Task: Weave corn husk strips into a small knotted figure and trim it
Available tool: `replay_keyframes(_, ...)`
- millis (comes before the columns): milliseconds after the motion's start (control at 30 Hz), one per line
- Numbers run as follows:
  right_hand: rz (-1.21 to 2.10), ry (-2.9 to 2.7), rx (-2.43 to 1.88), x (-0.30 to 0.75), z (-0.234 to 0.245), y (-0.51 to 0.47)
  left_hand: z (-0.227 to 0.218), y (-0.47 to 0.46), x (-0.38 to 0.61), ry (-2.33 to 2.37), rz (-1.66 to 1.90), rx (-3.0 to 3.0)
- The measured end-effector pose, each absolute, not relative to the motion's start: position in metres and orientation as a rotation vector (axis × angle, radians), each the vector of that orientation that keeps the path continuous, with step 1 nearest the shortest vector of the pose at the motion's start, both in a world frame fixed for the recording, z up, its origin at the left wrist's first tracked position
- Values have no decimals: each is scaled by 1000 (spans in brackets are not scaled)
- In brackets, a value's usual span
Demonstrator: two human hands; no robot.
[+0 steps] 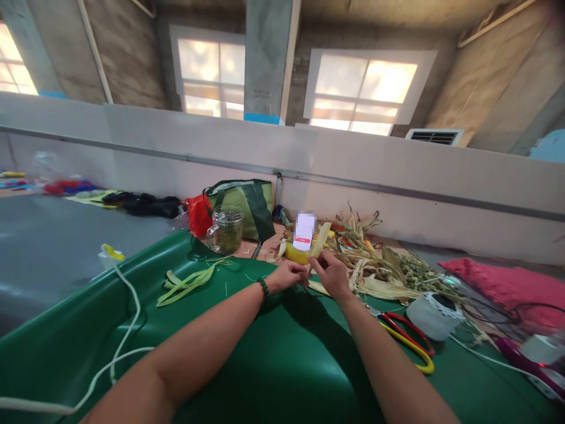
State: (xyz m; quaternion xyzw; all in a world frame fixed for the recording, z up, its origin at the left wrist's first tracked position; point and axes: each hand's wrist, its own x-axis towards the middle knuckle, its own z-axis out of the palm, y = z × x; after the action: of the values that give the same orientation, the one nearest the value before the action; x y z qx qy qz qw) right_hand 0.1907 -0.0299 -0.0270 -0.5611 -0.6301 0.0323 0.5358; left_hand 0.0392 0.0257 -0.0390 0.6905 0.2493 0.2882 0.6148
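Observation:
A pale dried corn husk strip [321,237] stands upright, its lower end between the fingers of my right hand [332,274]. My left hand [286,277], with a green bead bracelet [263,287] at the wrist, is pinched close beside it. What its fingertips hold, perhaps the husk's lower end, is too small to make out. Just behind my hands, a lit phone [303,231] leans upright by a round yellow object [296,254]. More dried husks [379,282] lie to the right of my right hand. Greenish husk strips [189,285] rest on the green mat [265,365] to the left.
Scissors [410,335] with red and yellow handles lie right, beside a white lace-edged roll [435,316]. A purple glue gun [514,353] and power strip sit farther right. A glass mug [227,229] stands before a green bag [247,206]. A white cord [132,294] crosses the mat's left.

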Motion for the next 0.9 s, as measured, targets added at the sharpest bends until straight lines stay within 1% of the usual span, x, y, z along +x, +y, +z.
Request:
replay_keyframes(67,56,-1520,-1356,191,-27,-30,-39,26,40,558,695,1649)
replay_keyframes(233,164,-1497,-1280,195,-30,-28,-37,30,37,632,779,1834)
replay_keyframes(367,162,-1528,-1248,194,-30,-27,-34,30,36,637,816,1935)
replay_keyframes(433,179,-1525,-1225,193,-28,-28,-34,28,36,593,763,1869)
replay_keyframes(567,301,-1452,-1192,191,-21,-32,-35,25,34,523,496,1617)
replay_keyframes(733,468,-1329,-1164,192,-16,-33,-33,22,31,516,454,1442)
replay_keyframes(900,546,-1267,-1139,192,-16,-32,-32,23,30,467,377,1363)
